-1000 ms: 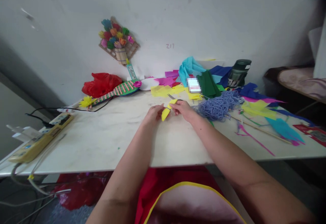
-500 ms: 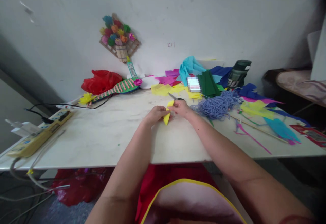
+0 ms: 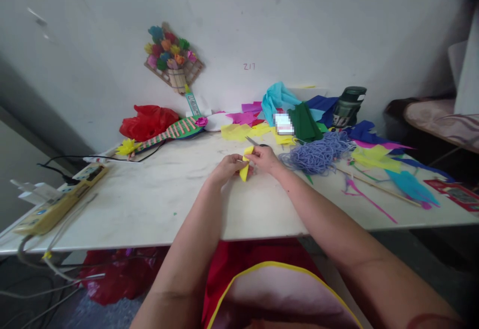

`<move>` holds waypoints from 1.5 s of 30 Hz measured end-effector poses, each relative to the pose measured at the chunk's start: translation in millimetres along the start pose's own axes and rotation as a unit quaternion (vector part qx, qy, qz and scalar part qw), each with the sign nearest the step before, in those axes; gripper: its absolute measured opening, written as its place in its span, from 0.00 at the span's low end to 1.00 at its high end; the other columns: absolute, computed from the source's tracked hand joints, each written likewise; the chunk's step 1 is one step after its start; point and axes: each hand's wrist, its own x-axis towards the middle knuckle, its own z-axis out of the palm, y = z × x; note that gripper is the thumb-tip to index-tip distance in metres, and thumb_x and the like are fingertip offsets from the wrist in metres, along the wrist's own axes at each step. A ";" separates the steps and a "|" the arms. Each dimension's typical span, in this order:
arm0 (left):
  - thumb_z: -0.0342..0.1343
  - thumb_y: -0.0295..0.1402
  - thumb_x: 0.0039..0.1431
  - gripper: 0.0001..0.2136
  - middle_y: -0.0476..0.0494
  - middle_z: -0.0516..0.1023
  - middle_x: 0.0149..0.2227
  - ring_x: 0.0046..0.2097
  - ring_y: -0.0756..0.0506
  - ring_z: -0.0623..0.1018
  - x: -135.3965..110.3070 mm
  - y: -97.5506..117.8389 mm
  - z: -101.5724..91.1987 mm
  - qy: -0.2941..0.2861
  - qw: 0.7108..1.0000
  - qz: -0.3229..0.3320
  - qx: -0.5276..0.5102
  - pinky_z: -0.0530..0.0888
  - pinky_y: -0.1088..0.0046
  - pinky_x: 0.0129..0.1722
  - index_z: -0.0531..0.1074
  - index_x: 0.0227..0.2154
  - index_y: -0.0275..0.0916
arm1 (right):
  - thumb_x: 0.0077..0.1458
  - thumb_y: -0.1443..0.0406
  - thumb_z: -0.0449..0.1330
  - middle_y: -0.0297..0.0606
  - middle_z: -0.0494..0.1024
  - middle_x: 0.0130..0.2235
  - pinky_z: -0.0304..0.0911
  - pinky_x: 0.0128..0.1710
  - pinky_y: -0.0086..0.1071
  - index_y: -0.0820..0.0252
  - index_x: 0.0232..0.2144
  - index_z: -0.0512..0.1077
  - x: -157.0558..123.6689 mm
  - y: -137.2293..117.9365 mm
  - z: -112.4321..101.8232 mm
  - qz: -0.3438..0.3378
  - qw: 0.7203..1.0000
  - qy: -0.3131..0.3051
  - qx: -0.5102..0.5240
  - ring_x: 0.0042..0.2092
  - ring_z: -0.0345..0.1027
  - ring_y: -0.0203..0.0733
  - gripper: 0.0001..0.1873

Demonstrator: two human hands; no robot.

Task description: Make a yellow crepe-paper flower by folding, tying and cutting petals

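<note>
Both my hands meet over the middle of the white table (image 3: 149, 209). My left hand (image 3: 227, 167) pinches a small folded piece of yellow paper (image 3: 244, 171) that points down at the tabletop. My right hand (image 3: 264, 158) grips scissors (image 3: 253, 142), whose blades stick out past my fingers toward the far side, and its fingers touch the top of the yellow paper. The scissor handles are hidden inside my hand.
A tangle of blue-purple cord (image 3: 318, 153) lies right of my hands, amid scraps of coloured paper (image 3: 377, 159). A dark bottle (image 3: 348, 105), red bag (image 3: 147, 121), striped paper guitar (image 3: 168, 133) and power strip (image 3: 56, 202) also lie about. A paper flower bouquet (image 3: 170, 57) hangs on the wall.
The yellow paper has turned from lying slanted between my hands to hanging point-down from my left fingers. My hands have drawn closer together.
</note>
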 end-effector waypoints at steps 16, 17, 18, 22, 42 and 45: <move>0.59 0.31 0.47 0.11 0.40 0.76 0.27 0.25 0.47 0.76 10.8 -5.4 2.7 0.162 0.987 0.009 0.006 0.71 0.72 0.24 0.63 0.32 0.34 | 0.42 0.63 0.58 0.37 0.75 0.26 0.57 0.19 0.26 0.62 0.27 0.69 1.8 -1.2 3.3 0.123 0.969 0.073 0.202 0.22 0.63 0.32 0.08; 0.59 0.31 0.46 0.12 0.40 0.76 0.28 0.25 0.47 0.76 11.7 -6.6 1.7 0.160 0.987 0.010 0.003 0.72 0.72 0.25 0.64 0.33 0.34 | 0.41 0.63 0.58 0.37 0.75 0.26 0.57 0.19 0.26 0.62 0.27 0.69 1.8 -1.5 3.5 0.124 0.968 0.071 0.205 0.22 0.62 0.32 0.08; 0.59 0.31 0.46 0.13 0.40 0.76 0.28 0.25 0.47 0.76 12.6 -7.8 0.6 0.158 0.987 0.009 0.000 0.72 0.72 0.25 0.64 0.33 0.34 | 0.41 0.64 0.58 0.37 0.75 0.26 0.57 0.19 0.26 0.62 0.27 0.69 1.9 -1.4 3.7 0.126 0.968 0.069 0.208 0.21 0.61 0.31 0.08; 0.60 0.32 0.46 0.14 0.39 0.77 0.30 0.26 0.48 0.76 15.9 -12.0 -3.4 0.150 0.989 0.000 -0.011 0.72 0.71 0.27 0.64 0.34 0.34 | 0.40 0.65 0.58 0.34 0.73 0.25 0.57 0.18 0.25 0.62 0.27 0.69 2.2 -0.1 4.5 0.135 0.963 0.065 0.222 0.18 0.55 0.27 0.07; 0.58 0.31 0.45 0.16 0.36 0.77 0.35 0.29 0.47 0.77 16.2 -13.9 -10.8 0.062 0.998 0.019 -0.022 0.72 0.72 0.28 0.65 0.38 0.33 | 0.39 0.68 0.59 0.27 0.66 0.18 0.58 0.19 0.25 0.62 0.25 0.70 -1.1 -1.7 5.7 0.181 0.937 0.026 0.298 0.19 0.56 0.28 0.06; 0.58 0.31 0.45 0.16 0.36 0.77 0.35 0.29 0.47 0.77 16.5 -13.9 -10.5 0.060 0.998 0.021 -0.021 0.71 0.73 0.27 0.65 0.38 0.33 | 0.39 0.68 0.59 0.27 0.66 0.18 0.58 0.19 0.25 0.62 0.26 0.70 -1.1 -0.8 5.9 0.180 0.939 0.026 0.293 0.19 0.57 0.28 0.06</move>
